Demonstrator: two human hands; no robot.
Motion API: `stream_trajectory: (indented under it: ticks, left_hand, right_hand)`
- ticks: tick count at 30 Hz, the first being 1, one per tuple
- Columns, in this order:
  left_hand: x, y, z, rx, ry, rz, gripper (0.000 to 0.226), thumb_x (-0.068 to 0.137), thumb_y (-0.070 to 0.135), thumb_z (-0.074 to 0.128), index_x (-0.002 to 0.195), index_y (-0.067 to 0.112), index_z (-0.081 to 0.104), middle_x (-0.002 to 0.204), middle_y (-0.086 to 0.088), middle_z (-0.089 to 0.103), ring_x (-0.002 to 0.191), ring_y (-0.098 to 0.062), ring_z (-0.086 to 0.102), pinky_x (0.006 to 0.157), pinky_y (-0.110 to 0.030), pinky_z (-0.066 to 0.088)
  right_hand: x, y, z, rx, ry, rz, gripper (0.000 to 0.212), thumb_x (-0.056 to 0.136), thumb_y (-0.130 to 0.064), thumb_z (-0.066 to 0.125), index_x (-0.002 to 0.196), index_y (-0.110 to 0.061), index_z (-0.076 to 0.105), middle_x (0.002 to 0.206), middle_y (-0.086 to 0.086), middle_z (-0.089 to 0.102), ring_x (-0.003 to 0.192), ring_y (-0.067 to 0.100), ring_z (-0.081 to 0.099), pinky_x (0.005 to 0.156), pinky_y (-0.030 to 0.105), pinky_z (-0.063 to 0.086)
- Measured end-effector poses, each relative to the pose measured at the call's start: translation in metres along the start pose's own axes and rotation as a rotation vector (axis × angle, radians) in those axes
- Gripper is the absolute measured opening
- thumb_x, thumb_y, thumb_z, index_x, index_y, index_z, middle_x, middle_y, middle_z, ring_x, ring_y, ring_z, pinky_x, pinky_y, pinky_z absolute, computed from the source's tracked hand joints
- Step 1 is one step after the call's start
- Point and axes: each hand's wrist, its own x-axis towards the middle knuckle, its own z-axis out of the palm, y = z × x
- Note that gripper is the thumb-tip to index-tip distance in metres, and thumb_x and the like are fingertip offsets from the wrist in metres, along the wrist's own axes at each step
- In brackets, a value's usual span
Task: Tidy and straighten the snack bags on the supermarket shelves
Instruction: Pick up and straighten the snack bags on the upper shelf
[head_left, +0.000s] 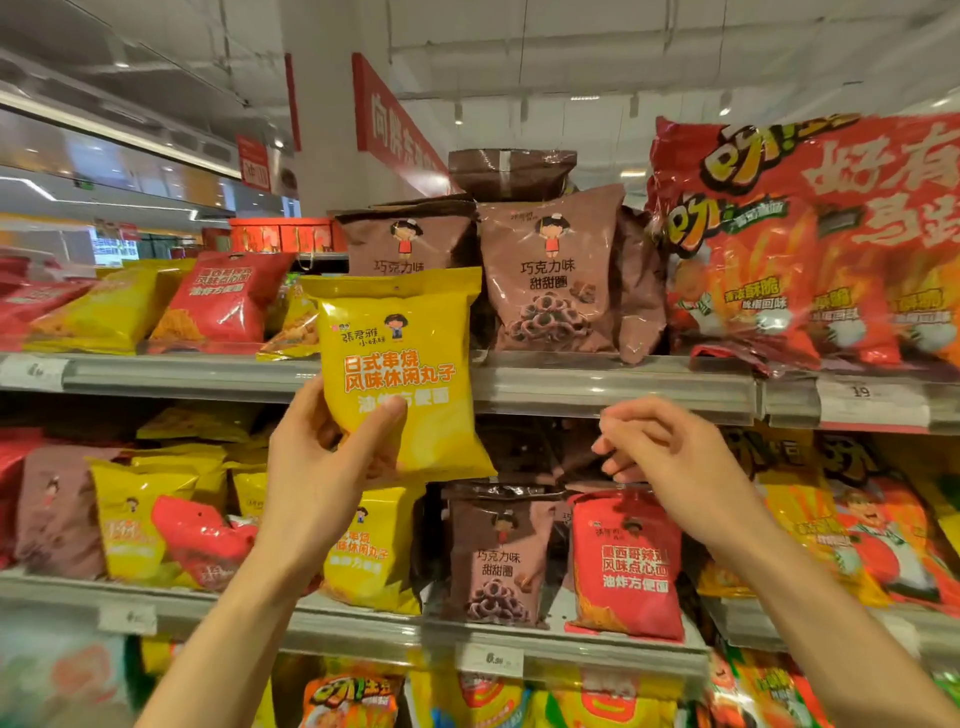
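**Left hand holding a yellow snack bag before the upper shelf; right hand empty**

The left hand (317, 467) grips a glossy yellow plastic snack bag with orange lettering (400, 374) by its lower left part: the thumb lies across the printed front and the remaining fingers wrap behind the bag. The bag is upright, lifted clear of both shelves, and overlaps the grey metal edge rail of the upper shelf (613, 384). Its top reaches in front of a brown chocolate-ring snack bag (405, 236) standing on that shelf, beside a second brown chocolate-ring bag (550, 275) to the right.

The right hand (670, 457) hangs loosely curled, fingers bent inward and partly apart, holding nothing; it sits just below the rail, above a red plastic snack bag (628, 566) that stands on the lower shelf (363, 623). Whether the fingertips touch the dark bags behind them cannot be told.

Further right on the upper shelf rests a large red multipack bag (810, 244). At the left, red and yellow bags (156, 306) lean at untidy angles.
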Motion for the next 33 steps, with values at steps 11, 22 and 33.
stream_trajectory:
  ticks: [11,22,33]
  left_hand:
    - [-0.017,-0.022,-0.062,0.005,0.002,-0.075,0.039,0.082,0.034,0.077,0.119,0.027,0.066,0.110,0.004,0.077,0.103,-0.017,0.073,0.073,-0.040,0.061]
    - [0.036,-0.036,-0.215,-0.052,-0.090,-0.077,0.038,0.078,0.031,0.076,0.114,0.023,0.067,0.105,0.007,0.078,0.099,-0.013,0.074,0.079,-0.039,0.061]
    - [0.098,-0.045,-0.315,-0.052,-0.092,-0.097,0.027,0.087,0.025,0.075,0.112,0.025,0.067,0.100,0.000,0.076,0.071,-0.025,0.072,0.055,-0.035,0.061]
  right_hand:
    - [-0.025,0.015,0.068,-0.054,-0.117,0.042,0.012,0.096,-0.023,0.066,0.108,-0.023,0.069,0.089,0.004,0.077,0.082,0.018,0.074,0.081,0.035,0.059]
    - [-0.052,-0.030,0.215,0.074,0.019,0.059,0.010,0.097,-0.008,0.064,0.103,-0.012,0.070,0.083,0.009,0.077,0.073,0.015,0.071,0.067,0.018,0.056]
    - [-0.043,-0.078,0.323,-0.015,0.021,-0.011,0.010,0.097,-0.019,0.066,0.105,-0.020,0.072,0.089,0.004,0.077,0.083,0.016,0.072,0.077,0.025,0.056]
